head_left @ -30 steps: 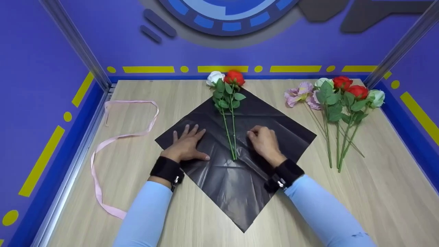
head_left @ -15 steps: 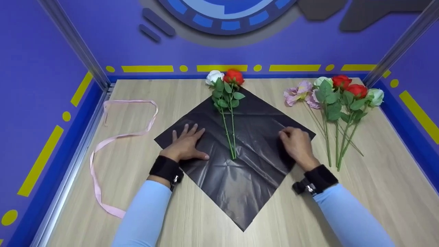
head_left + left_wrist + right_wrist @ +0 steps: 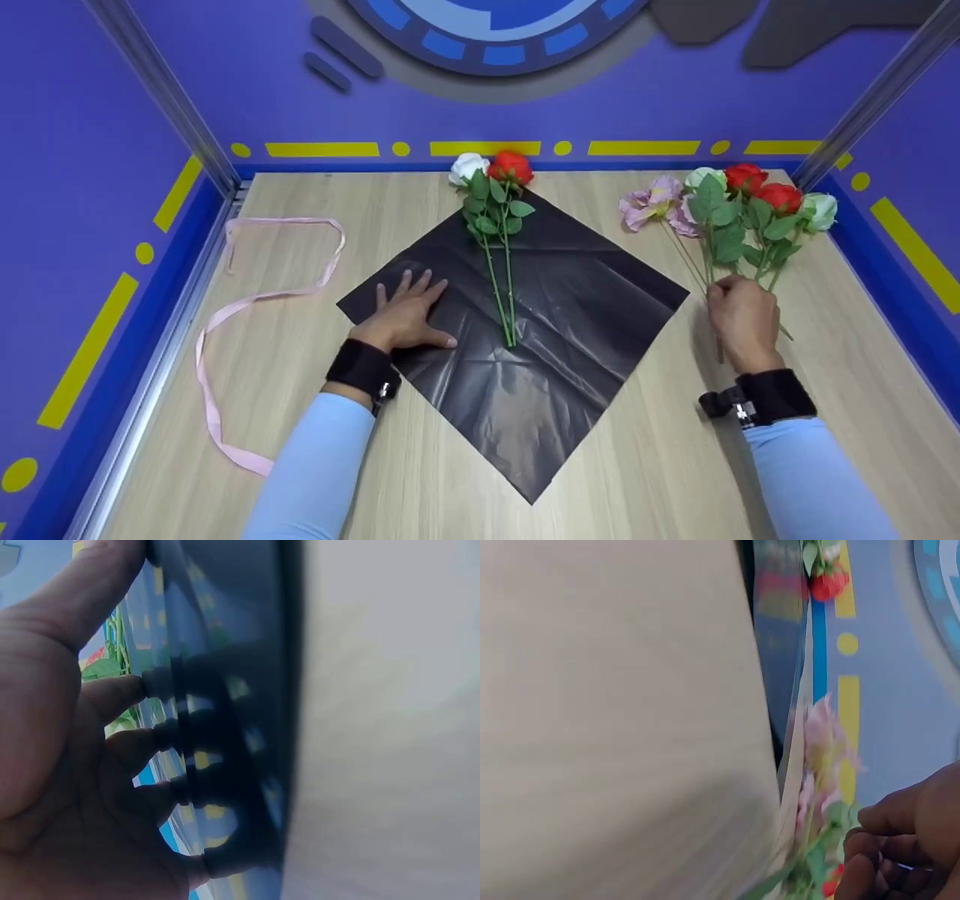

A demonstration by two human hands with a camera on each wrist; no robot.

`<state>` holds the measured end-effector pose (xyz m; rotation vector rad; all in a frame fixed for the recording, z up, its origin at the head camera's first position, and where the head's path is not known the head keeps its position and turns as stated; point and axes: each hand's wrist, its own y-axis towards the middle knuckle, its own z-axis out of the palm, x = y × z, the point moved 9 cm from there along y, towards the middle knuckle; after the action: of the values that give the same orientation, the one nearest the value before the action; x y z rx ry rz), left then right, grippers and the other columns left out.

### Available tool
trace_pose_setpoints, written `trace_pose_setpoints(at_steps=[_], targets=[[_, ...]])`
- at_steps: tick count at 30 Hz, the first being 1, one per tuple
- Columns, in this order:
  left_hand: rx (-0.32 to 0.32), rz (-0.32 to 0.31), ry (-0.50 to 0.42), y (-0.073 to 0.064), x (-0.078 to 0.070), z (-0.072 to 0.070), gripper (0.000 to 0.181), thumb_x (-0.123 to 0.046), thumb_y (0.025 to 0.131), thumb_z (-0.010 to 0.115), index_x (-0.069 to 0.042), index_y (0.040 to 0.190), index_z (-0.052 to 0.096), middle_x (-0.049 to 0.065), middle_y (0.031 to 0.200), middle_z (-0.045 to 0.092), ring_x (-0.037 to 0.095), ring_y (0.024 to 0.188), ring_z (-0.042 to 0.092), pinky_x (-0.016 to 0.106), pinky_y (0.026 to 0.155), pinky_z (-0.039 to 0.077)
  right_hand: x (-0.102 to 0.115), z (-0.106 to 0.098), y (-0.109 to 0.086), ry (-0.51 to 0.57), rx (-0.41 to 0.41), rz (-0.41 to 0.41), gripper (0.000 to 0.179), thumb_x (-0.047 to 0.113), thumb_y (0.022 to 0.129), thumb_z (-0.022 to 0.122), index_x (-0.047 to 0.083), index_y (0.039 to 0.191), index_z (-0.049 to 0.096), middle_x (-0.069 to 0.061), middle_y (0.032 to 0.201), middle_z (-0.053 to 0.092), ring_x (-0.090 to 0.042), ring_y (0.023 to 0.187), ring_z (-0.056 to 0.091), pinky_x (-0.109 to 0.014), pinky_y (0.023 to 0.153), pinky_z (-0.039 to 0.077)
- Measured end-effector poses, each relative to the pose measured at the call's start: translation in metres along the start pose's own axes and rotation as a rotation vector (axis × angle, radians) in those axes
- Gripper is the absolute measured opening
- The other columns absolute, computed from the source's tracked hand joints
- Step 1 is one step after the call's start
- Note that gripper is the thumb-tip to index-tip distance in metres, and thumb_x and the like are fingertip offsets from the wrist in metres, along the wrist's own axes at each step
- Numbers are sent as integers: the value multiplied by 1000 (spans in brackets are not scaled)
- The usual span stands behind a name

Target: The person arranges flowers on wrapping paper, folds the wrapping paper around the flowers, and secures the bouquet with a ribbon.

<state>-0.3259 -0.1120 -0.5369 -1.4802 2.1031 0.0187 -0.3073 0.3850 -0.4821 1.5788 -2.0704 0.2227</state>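
Black wrapping paper (image 3: 514, 412) lay central on the surface (image 3: 645, 480), under two roses (image 3: 511, 167) and the flat, spread left hand (image 3: 405, 319). The right hand (image 3: 744, 319) had just left it for the flower pile (image 3: 726, 214) near the far right corner, fingers curled, hold unclear; work seemingly turned there.

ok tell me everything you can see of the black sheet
The black sheet is four-sided and turned like a diamond, one corner toward the viewer. It looks thin, like plastic or coated paper, with a slight sheen and many creases. It lies spread out on the pale wood-look table. The stems of a white rose and a red rose lie on it, reaching about its middle; leaves hide part of its far corner. The left grip, spread wide, rests on its left side.
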Motion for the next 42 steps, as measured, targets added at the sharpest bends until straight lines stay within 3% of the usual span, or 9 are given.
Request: trace_pose_setpoints(at_steps=[4,12,24,31,37,42], targets=[[-4,1,2,0,0,-1,109,-56,84,82,-19,168,24,14,177,8,44,162,-5,78,120,-7,-16,2,0,-18,35,38,35,27,103,56,-1,108,76,-26,101,75,-53,96,68,-62,80,50],[-9,4,6,-1,0,0,109,-56,84,82,-20,168,25,14,177,9,44,162,-4,78,121,-6,-26,11,2,-23,109,93,37,28,103,54,-2,109,76,-27,102,74,-51,95,68,-57,77,51],[6,-3,-8,1,0,2,109,-57,85,82,-22,169,22,11,177,6,41,163,-8,75,121,-10,-31,13,4,-39,137,81,34,18,93,51,-2,91,78,-31,96,74,-52,86,69,-39,58,47],[6,-3,-7,2,1,2,109,-57,84,82,-22,169,22,11,177,6,40,163,-8,75,122,-10,-29,3,5,-25,96,77,34,17,94,51,-5,94,77,-30,94,74,-54,88,67,-48,66,49],[5,-1,-12,1,2,2,109,-57,84,82,-22,169,23,11,177,5,41,163,-8,76,121,-10,-30,-5,7,-12,72,103,28,19,97,59,-3,88,75,-24,86,74,-47,85,67,-43,65,46],[3,3,-10,1,2,2,108,-56,85,81,-21,169,23,13,177,6,42,163,-7,76,121,-10,-30,-10,8,-3,68,132,29,23,100,62,-3,97,75,-25,94,74,-48,93,66,-54,78,49]])
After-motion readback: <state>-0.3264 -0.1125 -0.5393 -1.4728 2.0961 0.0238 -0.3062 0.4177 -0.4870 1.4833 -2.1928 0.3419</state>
